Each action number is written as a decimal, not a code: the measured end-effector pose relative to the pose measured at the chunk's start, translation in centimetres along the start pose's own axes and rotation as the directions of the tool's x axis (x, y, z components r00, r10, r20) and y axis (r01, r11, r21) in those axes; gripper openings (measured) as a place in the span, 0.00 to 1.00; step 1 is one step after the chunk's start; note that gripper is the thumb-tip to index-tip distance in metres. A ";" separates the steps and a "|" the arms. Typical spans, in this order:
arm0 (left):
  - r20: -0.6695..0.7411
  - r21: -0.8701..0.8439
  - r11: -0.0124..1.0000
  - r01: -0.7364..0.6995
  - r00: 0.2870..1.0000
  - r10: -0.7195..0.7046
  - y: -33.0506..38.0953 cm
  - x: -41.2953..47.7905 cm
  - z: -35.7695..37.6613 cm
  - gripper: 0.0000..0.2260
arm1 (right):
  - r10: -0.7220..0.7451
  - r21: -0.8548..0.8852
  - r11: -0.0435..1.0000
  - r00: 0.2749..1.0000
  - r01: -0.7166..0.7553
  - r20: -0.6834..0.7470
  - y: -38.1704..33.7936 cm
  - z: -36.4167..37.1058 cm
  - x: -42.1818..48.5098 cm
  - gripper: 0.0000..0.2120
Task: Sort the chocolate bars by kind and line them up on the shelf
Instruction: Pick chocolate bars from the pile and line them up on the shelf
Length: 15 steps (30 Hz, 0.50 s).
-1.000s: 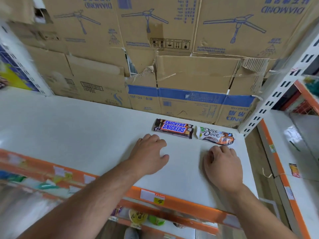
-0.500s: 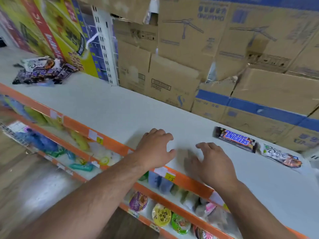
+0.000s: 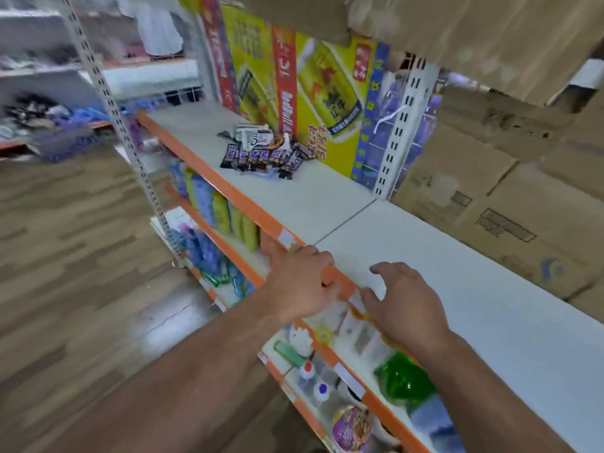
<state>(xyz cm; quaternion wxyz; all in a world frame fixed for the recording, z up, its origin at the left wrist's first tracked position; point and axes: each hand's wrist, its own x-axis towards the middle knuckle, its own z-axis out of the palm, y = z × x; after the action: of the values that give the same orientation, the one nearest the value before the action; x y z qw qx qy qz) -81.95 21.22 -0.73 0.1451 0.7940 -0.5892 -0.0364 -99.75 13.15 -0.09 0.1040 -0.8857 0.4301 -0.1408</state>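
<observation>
Since the earlier frame both hands slid left to the orange shelf edge (image 3: pixel 248 209). Head view: left hand (image 3: pixel 300 282) at 6 o'clock, fingers curled over the edge, holding nothing else; right hand (image 3: pixel 405 305) beside it, spread, empty. Chocolate bars (image 3: pixel 264 152) piled unsorted at 12 o'clock on the white shelf (image 3: pixel 425 256).
</observation>
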 end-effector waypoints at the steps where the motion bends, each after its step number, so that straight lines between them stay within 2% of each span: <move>1: -0.015 -0.001 1.000 0.021 1.000 -0.021 -1.5 0.2 -0.3 0.24 | -0.023 0.006 1.000 1.000 0.022 0.014 -1.2 0.6 1.3 0.21; 5: -0.050 -0.049 0.994 0.095 0.994 -0.098 -7.0 1.4 -1.8 0.23 | -0.088 0.026 0.996 0.994 0.087 0.057 -5.7 3.0 6.4 0.21; 9: -0.059 -0.048 0.988 0.145 0.987 -0.148 -12.4 4.4 -3.0 0.15 | -0.146 0.034 0.989 0.984 0.144 0.099 -9.3 5.6 12.6 0.21; 15: 0.018 -0.013 0.971 0.237 0.971 -0.237 -19.6 10.5 -5.2 0.20 | -0.197 0.093 0.978 0.969 0.184 0.152 -13.7 8.6 22.6 0.21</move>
<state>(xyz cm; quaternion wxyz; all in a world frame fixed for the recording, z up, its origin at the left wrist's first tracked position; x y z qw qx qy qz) -59.50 17.45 0.02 0.1412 0.8573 -0.4909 -0.0643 -73.44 4.18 -0.32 0.1590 -0.9266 0.3274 -0.0950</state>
